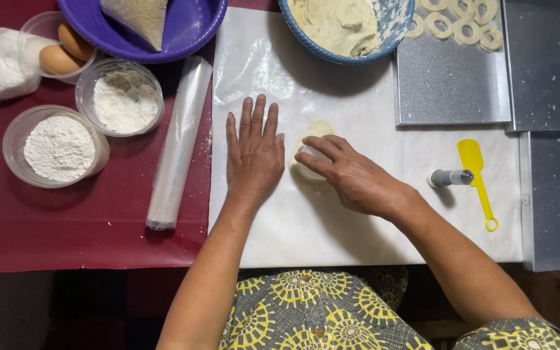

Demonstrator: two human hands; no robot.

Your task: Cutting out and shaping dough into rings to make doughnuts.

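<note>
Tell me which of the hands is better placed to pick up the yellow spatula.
Right. The right hand rests on the dough, nearer the yellow spatula at the right; the left hand lies flat on the white sheet, farther away.

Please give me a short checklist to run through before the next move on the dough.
1. Dough on the white sheet, between both hands: ok.
2. Left hand flat on the sheet beside the dough, steadying: ok.
3. Right hand fingers resting on top of the dough: ok.
4. Yellow spatula and small cutter within reach at the right: ok.
5. Tray has bare room below the dough rings: ok.
6. Dough sticking to the sheet: cannot tell.
</note>
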